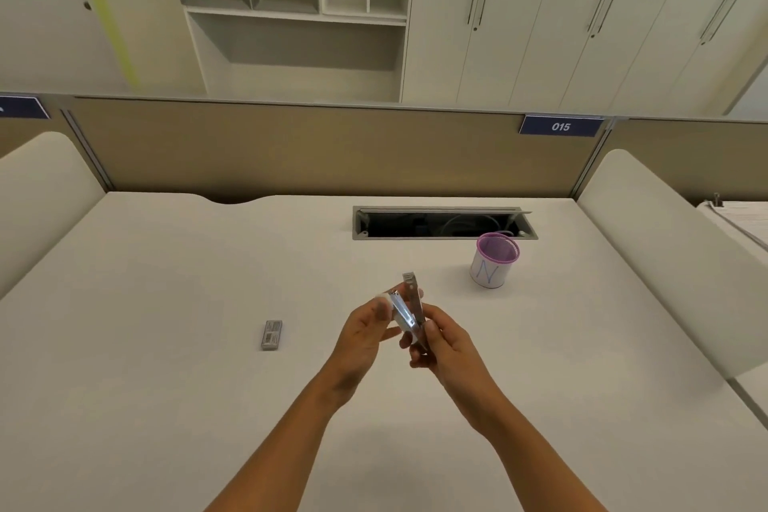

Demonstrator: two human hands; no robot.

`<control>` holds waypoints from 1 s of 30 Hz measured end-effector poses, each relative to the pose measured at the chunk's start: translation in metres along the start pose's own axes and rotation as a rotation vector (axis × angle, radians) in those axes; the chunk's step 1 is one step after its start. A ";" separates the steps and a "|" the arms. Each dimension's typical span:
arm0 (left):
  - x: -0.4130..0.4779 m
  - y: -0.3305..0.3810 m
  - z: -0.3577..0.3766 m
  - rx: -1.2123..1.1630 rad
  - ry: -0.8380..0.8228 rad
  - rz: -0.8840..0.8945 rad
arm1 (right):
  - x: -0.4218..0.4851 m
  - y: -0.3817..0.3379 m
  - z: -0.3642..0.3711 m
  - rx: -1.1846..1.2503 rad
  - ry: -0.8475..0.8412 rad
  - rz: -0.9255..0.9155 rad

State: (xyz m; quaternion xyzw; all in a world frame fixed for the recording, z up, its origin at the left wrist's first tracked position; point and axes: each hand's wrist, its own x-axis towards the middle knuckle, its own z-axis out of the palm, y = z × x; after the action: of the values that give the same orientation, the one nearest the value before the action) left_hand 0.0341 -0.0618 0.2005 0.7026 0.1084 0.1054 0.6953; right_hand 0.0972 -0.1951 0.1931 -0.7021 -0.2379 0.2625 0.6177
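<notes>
Head view: opened metal stapler held above the white desk, top arm pinched by the left hand, base gripped in the right hand. Left on the desk, a small staple box; farther back, well apart, a pink mesh cup.

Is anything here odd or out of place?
The silver metal stapler, gripped by the left hand and right hand, is hinged wide open; the grey cable hatch behind it also stands open.

White desk carries a small grey box; a purple-rimmed cup stands near its open cable hatch.
</notes>
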 end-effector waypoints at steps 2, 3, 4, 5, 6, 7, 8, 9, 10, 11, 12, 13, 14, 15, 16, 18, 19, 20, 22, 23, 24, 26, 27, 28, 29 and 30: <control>-0.004 0.008 0.000 -0.014 0.007 0.033 | -0.003 -0.003 0.000 -0.002 -0.017 -0.012; -0.005 0.012 0.001 -0.022 0.018 0.039 | -0.004 -0.005 0.000 -0.002 -0.022 -0.023; -0.006 0.014 0.001 -0.035 0.034 0.044 | -0.005 -0.007 0.001 -0.006 -0.027 -0.037; -0.007 0.016 0.002 -0.042 0.052 0.051 | -0.006 -0.009 0.002 -0.016 -0.034 -0.056; -0.008 0.018 0.003 -0.047 0.071 0.055 | -0.007 -0.011 0.003 -0.030 -0.042 -0.077; -0.009 0.021 0.004 -0.062 0.088 0.056 | -0.008 -0.013 0.005 -0.050 -0.051 -0.102; -0.011 0.022 0.005 -0.084 0.099 0.063 | -0.009 -0.015 0.007 -0.074 -0.054 -0.129; -0.013 0.024 0.006 -0.096 0.110 0.077 | -0.011 -0.017 0.009 -0.101 -0.045 -0.159; -0.015 0.025 0.007 -0.092 0.124 0.092 | -0.012 -0.018 0.011 -0.126 -0.027 -0.189; -0.017 0.027 0.008 -0.082 0.143 0.110 | -0.013 -0.020 0.012 -0.148 -0.004 -0.220; -0.019 0.027 0.010 -0.078 0.167 0.125 | -0.014 -0.021 0.013 -0.163 0.017 -0.245; -0.020 0.027 0.011 -0.079 0.190 0.133 | -0.014 -0.022 0.015 -0.172 0.031 -0.264; -0.021 0.026 0.012 -0.079 0.208 0.134 | -0.015 -0.022 0.016 -0.178 0.040 -0.273; -0.022 0.026 0.013 -0.077 0.224 0.130 | -0.016 -0.022 0.017 -0.184 0.047 -0.277; -0.023 0.026 0.014 -0.072 0.241 0.128 | -0.016 -0.021 0.019 -0.191 0.054 -0.277; -0.024 0.025 0.016 -0.069 0.268 0.140 | -0.017 -0.020 0.021 -0.206 0.070 -0.274; -0.025 0.025 0.018 -0.077 0.285 0.153 | -0.017 -0.019 0.021 -0.212 0.079 -0.273; -0.025 0.025 0.019 -0.094 0.310 0.166 | -0.018 -0.017 0.022 -0.220 0.090 -0.272; -0.026 0.025 0.021 -0.129 0.373 0.188 | -0.018 -0.013 0.023 -0.258 0.110 -0.272; -0.027 0.025 0.022 -0.136 0.392 0.193 | -0.018 -0.011 0.024 -0.276 0.117 -0.274; -0.027 0.025 0.022 -0.134 0.398 0.194 | -0.018 -0.010 0.024 -0.284 0.125 -0.277; -0.026 0.025 0.022 -0.104 0.388 0.196 | -0.019 -0.009 0.024 -0.293 0.147 -0.284; -0.026 0.025 0.021 -0.085 0.377 0.200 | -0.019 -0.011 0.023 -0.293 0.154 -0.287; -0.026 0.025 0.021 -0.071 0.363 0.203 | -0.019 -0.012 0.022 -0.283 0.153 -0.287; -0.027 0.026 0.020 -0.065 0.345 0.204 | -0.019 -0.014 0.021 -0.266 0.144 -0.285; -0.027 0.026 0.020 -0.064 0.327 0.203 | -0.020 -0.015 0.020 -0.245 0.128 -0.281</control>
State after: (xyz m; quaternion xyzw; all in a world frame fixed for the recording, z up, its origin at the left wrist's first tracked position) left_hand 0.0143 -0.0890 0.2266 0.6610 0.1450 0.2913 0.6762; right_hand 0.0690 -0.1916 0.2075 -0.7472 -0.3240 0.0973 0.5720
